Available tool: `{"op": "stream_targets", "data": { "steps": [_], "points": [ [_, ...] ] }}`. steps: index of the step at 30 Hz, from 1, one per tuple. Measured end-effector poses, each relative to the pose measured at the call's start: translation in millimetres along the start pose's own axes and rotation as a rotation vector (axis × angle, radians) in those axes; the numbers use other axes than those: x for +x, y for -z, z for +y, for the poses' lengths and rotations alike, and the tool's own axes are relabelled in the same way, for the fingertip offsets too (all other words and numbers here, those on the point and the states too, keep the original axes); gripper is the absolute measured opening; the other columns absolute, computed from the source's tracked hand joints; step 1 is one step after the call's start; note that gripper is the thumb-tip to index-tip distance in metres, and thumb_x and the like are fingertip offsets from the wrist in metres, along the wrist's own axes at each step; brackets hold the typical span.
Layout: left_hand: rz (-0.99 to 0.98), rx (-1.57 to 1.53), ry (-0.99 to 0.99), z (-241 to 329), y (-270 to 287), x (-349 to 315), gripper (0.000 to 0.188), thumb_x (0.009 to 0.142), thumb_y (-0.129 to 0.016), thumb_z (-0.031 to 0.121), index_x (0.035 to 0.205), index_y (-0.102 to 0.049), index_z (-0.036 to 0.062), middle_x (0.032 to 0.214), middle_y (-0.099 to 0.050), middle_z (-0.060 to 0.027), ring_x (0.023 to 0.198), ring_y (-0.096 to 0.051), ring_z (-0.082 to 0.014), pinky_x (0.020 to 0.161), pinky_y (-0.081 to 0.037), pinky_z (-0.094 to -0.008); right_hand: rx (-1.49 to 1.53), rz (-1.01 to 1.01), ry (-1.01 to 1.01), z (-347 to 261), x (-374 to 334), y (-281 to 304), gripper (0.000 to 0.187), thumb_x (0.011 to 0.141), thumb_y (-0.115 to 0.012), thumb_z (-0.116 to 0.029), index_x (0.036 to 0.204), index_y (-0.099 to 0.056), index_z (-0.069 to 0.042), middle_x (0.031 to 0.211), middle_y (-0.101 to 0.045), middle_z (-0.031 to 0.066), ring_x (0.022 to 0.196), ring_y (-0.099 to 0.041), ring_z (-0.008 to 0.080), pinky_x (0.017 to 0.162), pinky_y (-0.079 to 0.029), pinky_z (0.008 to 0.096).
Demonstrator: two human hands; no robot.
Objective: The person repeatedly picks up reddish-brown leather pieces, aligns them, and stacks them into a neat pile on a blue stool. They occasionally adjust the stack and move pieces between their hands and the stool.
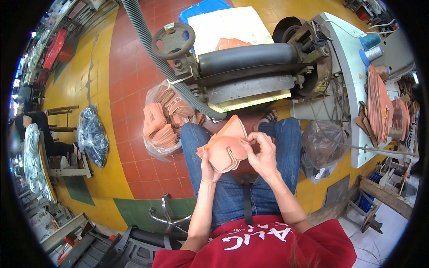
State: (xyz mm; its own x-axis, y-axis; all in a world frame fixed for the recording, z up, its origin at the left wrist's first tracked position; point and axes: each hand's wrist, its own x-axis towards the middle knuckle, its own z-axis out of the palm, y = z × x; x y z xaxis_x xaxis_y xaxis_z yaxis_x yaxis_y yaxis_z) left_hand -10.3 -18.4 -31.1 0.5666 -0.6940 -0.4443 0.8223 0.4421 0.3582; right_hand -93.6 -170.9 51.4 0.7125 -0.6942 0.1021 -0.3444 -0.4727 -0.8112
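Observation:
Above my lap, a small stack of salmon-pink cut pieces (220,156) with a curved slot rests in my left hand (208,169), which grips it along the lower left edge. My right hand (262,155) pinches the right edge of the same stack between thumb and fingers. One pointed piece stands up at the back of the stack. Whether the pieces are leather or another sheet material I cannot tell. To the left of my knee, a clear plastic bag (151,149) stands open, filled with bundles of similar pink pieces.
Ahead is a machine with a black roller (250,59), handwheel (173,41) and grey hose (149,42). Pink pieces lie on a pale board (230,24) behind it. At right, a white table (353,85) carries thread spools (372,54) and stacked pink pieces (379,107). Plastic bags (93,136) sit on the floor.

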Motion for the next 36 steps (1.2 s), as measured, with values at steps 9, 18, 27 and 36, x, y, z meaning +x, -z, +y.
{"op": "stream_targets", "data": {
  "steps": [9, 18, 27, 36],
  "points": [
    [-0.192, -0.027, 0.079, -12, -11, 3, 0.088, 0.076, -0.075, 0.044, 0.142, -0.031, 0.0069, 0.139, -0.043, -0.0138, 0.127, -0.045, -0.0283, 0.108, -0.039, -0.0432, 0.550, -0.039, -0.051, -51, -14, 30, 0.016, 0.083, -0.070, -0.005, 0.088, -0.056, -0.001, 0.077, -0.058, 0.0012, 0.068, -0.052, 0.0056, 0.061, -0.043, 0.0208],
    [-0.402, 0.240, 0.246, -8, -38, 11, 0.084, 0.068, -0.079, 0.016, 0.138, -0.035, 0.0047, 0.134, -0.047, -0.0078, 0.126, -0.045, -0.0209, 0.106, -0.037, -0.0376, 1.266, 0.213, -0.557, -44, 2, 48, 0.016, 0.095, -0.056, -0.016, 0.101, -0.059, -0.002, 0.094, -0.065, 0.0055, 0.083, -0.063, 0.0097, 0.075, -0.053, 0.0244],
    [-0.277, 0.382, 0.473, -11, -26, 4, 0.067, 0.075, -0.069, 0.002, 0.134, -0.038, 0.0020, 0.129, -0.050, -0.0098, 0.119, -0.051, -0.0173, 0.100, -0.044, -0.0324, 0.765, 0.630, -0.225, -50, 13, 92, 0.010, 0.090, -0.063, -0.011, 0.083, -0.059, -0.005, 0.080, -0.058, -0.0015, 0.068, -0.053, 0.0048, 0.067, -0.045, 0.0196],
    [-0.188, 0.109, 0.233, -21, -17, 5, 0.072, 0.080, -0.074, 0.028, 0.136, -0.035, 0.0039, 0.133, -0.048, -0.0118, 0.123, -0.049, -0.0224, 0.104, -0.043, -0.0383, -0.198, -0.203, 0.390, -66, -21, 40, 0.039, 0.069, -0.078, -0.041, 0.093, -0.067, -0.011, 0.085, -0.061, 0.0039, 0.079, -0.060, 0.0195, 0.074, -0.048, 0.0349]
  ]
}}
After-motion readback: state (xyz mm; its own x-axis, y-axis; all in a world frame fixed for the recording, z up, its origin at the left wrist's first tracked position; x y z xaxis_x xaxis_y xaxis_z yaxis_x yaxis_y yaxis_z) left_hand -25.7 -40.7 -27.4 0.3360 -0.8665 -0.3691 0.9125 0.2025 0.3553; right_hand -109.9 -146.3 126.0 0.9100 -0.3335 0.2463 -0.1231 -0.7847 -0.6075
